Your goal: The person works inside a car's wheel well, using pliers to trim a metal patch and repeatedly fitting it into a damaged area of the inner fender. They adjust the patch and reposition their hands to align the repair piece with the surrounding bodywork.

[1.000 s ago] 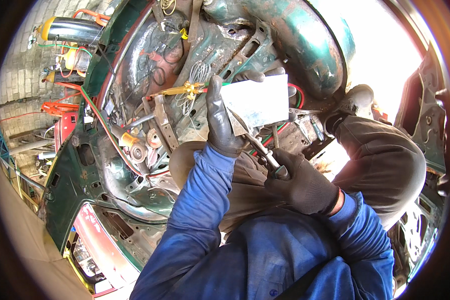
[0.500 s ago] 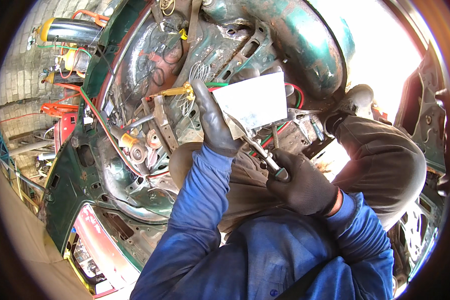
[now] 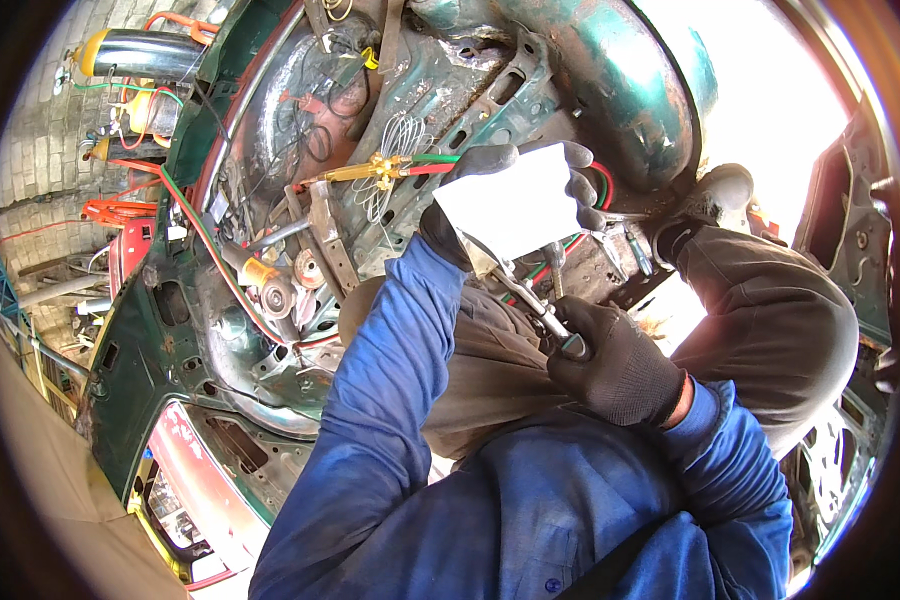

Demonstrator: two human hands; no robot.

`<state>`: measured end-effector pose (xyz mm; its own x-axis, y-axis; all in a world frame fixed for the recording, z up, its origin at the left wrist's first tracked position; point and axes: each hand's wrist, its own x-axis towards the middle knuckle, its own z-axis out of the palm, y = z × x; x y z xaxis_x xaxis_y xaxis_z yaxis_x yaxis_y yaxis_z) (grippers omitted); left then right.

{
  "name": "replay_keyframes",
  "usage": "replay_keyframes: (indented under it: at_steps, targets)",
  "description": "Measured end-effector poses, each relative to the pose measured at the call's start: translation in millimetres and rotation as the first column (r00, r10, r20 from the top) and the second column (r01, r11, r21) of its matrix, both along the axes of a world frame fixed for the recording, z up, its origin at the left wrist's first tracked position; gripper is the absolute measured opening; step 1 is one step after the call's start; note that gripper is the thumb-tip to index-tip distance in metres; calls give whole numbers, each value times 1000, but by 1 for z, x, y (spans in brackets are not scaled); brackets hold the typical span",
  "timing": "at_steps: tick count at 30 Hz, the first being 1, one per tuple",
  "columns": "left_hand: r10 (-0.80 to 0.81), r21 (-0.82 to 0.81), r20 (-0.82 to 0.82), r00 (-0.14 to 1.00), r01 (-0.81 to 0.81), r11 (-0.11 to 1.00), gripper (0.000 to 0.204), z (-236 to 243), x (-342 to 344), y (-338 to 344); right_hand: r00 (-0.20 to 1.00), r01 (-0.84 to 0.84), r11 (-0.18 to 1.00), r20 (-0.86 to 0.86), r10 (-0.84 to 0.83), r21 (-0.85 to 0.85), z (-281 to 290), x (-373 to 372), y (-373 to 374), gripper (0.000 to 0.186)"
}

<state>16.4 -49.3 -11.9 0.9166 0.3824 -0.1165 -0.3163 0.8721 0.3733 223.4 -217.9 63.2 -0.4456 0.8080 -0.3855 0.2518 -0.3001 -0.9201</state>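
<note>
My left hand (image 3: 488,160), in a dark glove, is closed on a bright white, flat sheet (image 3: 515,205). The palm is behind it, and fingertips curl over its far and right edges. My right hand (image 3: 615,362), gloved in black, grips the handles of silver pliers (image 3: 538,308) with dark handle ends. The jaws of the pliers meet the sheet's near left edge; glare and the sheet hide whether they clamp it. Left of the sheet lies a brass gas torch (image 3: 365,173) with red and green hoses, beside a loose coil of thin wire (image 3: 402,135).
Around me is a green car body (image 3: 135,400) with cut, rusty edges. An angle grinder (image 3: 270,290) and a hammer (image 3: 320,225) lie to the left. Gas cylinders (image 3: 150,55) stand at the far left. My bent knee (image 3: 770,320) is on the right.
My left hand has shifted its hold: its thumb has left the sheet's left edge, and fingertips now show over the far and right edges. The sheet has tilted slightly; the pliers moved slightly right.
</note>
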Motion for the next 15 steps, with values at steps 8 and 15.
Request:
replay_keyframes:
  at_steps: [8, 15]
  targets:
    - [15, -51, -53, 998, -18, 999, 100, -14, -3, 0, 999, -20, 996, -48, 16, -84, -7, -6, -1, 38]
    - [45, 6, -114, 992, -45, 999, 102, -12, 1, -4, 996, 7, 994, -83, -16, -111, -9, -5, -2, 26]
